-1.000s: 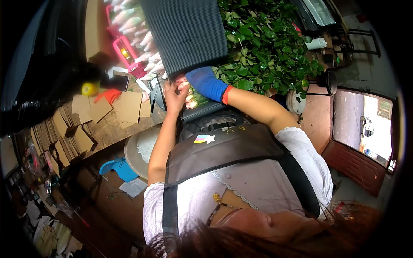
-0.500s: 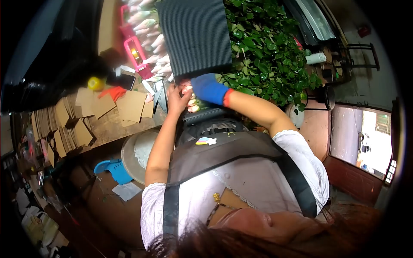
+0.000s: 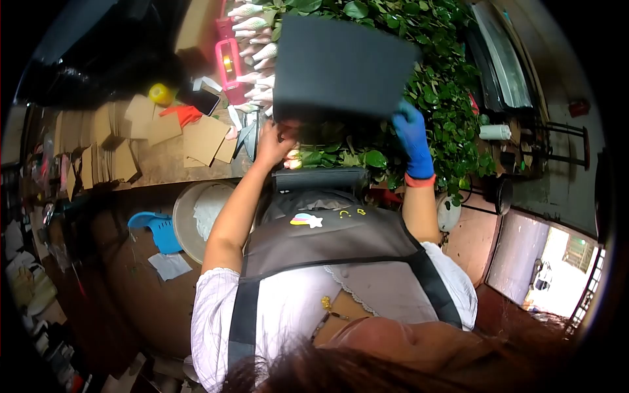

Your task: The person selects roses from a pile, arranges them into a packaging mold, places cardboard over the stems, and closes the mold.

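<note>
A dark sheet (image 3: 341, 69), blurred at its right side, lies over white-netted flower buds and green leaves. My bare left hand (image 3: 276, 143) has its fingers curled at the sheet's lower left corner, beside pale pink rose heads (image 3: 293, 159); its fingertips are partly hidden. At the lower right corner, my right hand (image 3: 413, 137), in a blue glove with a red cuff, grips the sheet. Rose stems and leaves (image 3: 341, 157) show below the sheet's near edge. A dark ribbed piece (image 3: 320, 179) lies closest to my apron.
Netted buds (image 3: 252, 25) line the left side, beside a pink tape dispenser (image 3: 229, 65). Scissors (image 3: 247, 137), a phone (image 3: 204, 101), cardboard pieces (image 3: 202, 139) and a yellow roll (image 3: 160, 93) lie left. Leafy stems (image 3: 442, 98) fill the right; a blue chair (image 3: 157, 229) stands below.
My gloved right hand has moved right, from beside my left hand to the sheet's far corner. The sheet has shifted and tilted, uncovering stems and leaves near me. The view has shifted slightly.
</note>
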The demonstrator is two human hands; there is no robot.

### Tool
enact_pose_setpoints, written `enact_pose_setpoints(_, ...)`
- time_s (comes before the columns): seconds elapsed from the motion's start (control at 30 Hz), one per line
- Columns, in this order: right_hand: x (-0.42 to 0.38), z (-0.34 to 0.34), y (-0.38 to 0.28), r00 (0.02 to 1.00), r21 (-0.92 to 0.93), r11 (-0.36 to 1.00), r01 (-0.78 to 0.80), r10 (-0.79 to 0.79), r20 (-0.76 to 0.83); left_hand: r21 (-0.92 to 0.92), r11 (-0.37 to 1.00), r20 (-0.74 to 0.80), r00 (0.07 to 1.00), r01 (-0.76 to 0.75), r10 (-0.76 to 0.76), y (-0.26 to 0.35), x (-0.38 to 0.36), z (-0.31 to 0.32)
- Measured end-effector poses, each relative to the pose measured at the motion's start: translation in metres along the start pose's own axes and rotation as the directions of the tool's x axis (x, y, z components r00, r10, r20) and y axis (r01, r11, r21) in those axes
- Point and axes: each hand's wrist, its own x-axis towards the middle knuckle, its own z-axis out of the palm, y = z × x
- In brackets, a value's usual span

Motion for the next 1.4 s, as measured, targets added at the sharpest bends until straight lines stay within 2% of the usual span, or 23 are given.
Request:
enact_pose_setpoints(0.03, -0.003, -0.002, -0.005, 0.983, 0.081, 0.996, 0.041, -0.054, 0.173, 0.009, 0.999, 0.024, 0.998, -0.05, 0.05, -0.005, 0.001, 0.0)
enact_pose_setpoints(0.07, -0.005, -0.004, -0.009, 0.934, 0.171, 0.984, 0.05, -0.107, 0.34, 0.053, 0.996, 0.046, 0.996, 0.074, -0.076, -0.01, 0.001, 0.003)
enact_pose_setpoints(0.1, -0.005, 0.001, -0.021, 0.768, 0.333, 0.932, 0.142, -0.316, 0.557, 0.1, 0.976, 0.066, 0.977, 0.194, -0.201, -0.013, 0.001, 0.006)
enact_pose_setpoints(0.13, -0.002, 0.015, -0.014, 0.796, 0.27, 0.961, -0.056, -0.12, 0.593, -0.051, 0.968, 0.009, 0.969, 0.246, -0.245, -0.022, 0.0, 0.012)
enact_pose_setpoints(0.17, 0.003, 0.03, -0.009, 0.814, 0.09, 0.995, 0.053, -0.095, 0.572, -0.205, 0.938, -0.045, 0.954, 0.281, -0.295, -0.032, 0.0, 0.016)
enact_pose_setpoints(0.23, 0.01, 0.06, -0.001, 0.853, -0.281, 0.928, 0.245, -0.068, 0.518, -0.025, 0.999, 0.109, 0.993, -0.035, 0.038, -0.027, -0.006, -0.011)
enact_pose_setpoints(0.3, 0.013, 0.082, 0.022, 0.778, -0.589, 0.578, 0.564, -0.134, 0.613, -0.007, 0.986, 0.308, 0.937, -0.169, 0.163, -0.001, -0.001, -0.052)
enact_pose_setpoints(0.33, 0.009, 0.09, 0.0, 0.749, -0.664, 0.504, 0.553, 0.048, 0.66, 0.433, 0.898, 0.482, 0.862, -0.077, -0.158, 0.035, 0.003, -0.077)
enact_pose_setpoints(0.43, 0.007, 0.119, 0.013, 0.733, -0.75, 0.381, 0.54, 0.226, 0.642, 0.643, 0.709, 0.544, 0.824, -0.289, -0.157, 0.081, 0.006, -0.081)
enact_pose_setpoints(0.47, 0.009, 0.125, 0.023, 0.732, -0.741, 0.333, 0.583, 0.181, 0.657, 0.544, 0.727, 0.506, 0.855, -0.418, 0.113, 0.07, 0.003, -0.067)
enact_pose_setpoints(0.5, 0.01, 0.128, 0.017, 0.716, -0.75, 0.31, 0.584, 0.238, 0.656, 0.471, 0.738, 0.495, 0.837, -0.484, 0.233, 0.085, 0.006, -0.056)
enact_pose_setpoints(0.53, 0.012, 0.132, 0.007, 0.701, -0.76, 0.288, 0.583, 0.294, 0.65, 0.341, 0.656, 0.355, 0.739, -0.673, 0.573, 0.073, 0.01, -0.039)
enact_pose_setpoints(0.57, 0.013, 0.133, -0.002, 0.687, -0.77, 0.265, 0.581, 0.349, 0.638, 0.351, 0.656, 0.457, 0.734, -0.668, 0.503, 0.06, 0.008, -0.027)
enact_pose_setpoints(0.67, 0.014, 0.107, -0.015, 0.617, -0.628, 0.453, 0.633, 0.195, 0.762, 0.423, 0.633, 0.513, 0.747, -0.648, 0.423, 0.046, 0.009, -0.014)
enact_pose_setpoints(0.77, -0.002, 0.09, -0.032, 0.548, -0.217, 0.893, 0.393, -0.038, 0.835, 0.441, 0.62, 0.546, 0.742, -0.649, 0.389, 0.047, 0.009, -0.017)
enact_pose_setpoints(0.83, -0.028, 0.099, -0.043, 0.518, -0.241, 0.731, 0.638, -0.177, 0.837, 0.453, 0.612, 0.553, 0.743, -0.648, 0.377, 0.045, 0.008, -0.016)
enact_pose_setpoints(0.9, -0.046, 0.137, 0.002, 0.631, -0.492, 0.449, 0.746, -0.239, 0.738, 0.485, 0.584, 0.573, 0.741, -0.651, 0.35, 0.047, 0.007, -0.018)
enact_pose_setpoints(0.97, -0.034, 0.133, -0.005, 0.627, -0.451, 0.581, 0.678, -0.137, 0.767, 0.511, 0.549, 0.588, 0.735, -0.661, 0.338, 0.051, 0.009, -0.017)
enact_pose_setpoints(1.03, -0.014, 0.12, -0.022, 0.664, -0.187, 0.923, 0.337, -0.092, 0.742, 0.405, 0.665, 0.545, 0.75, -0.628, 0.376, 0.051, 0.008, -0.019)
enact_pose_setpoints(1.07, -0.005, 0.121, -0.016, 0.746, -0.029, 0.988, 0.155, -0.098, 0.658, 0.43, 0.636, 0.562, 0.741, -0.641, 0.368, 0.047, 0.008, -0.018)
enact_pose_setpoints(1.17, 0.026, 0.134, -0.008, 0.858, -0.502, 0.714, 0.488, -0.285, 0.428, 0.411, 0.677, 0.488, 0.775, -0.61, 0.402, 0.037, 0.007, -0.007)
enact_pose_setpoints(1.23, 0.025, 0.152, -0.015, 0.892, -0.712, 0.555, 0.43, -0.141, 0.429, 0.352, 0.717, 0.468, 0.776, -0.602, 0.423, 0.035, 0.009, -0.009)
enact_pose_setpoints(1.4, 0.035, 0.151, -0.029, 0.851, -0.662, 0.608, 0.438, -0.045, 0.523, 0.34, 0.717, 0.425, 0.78, -0.608, 0.459, 0.031, 0.004, -0.01)
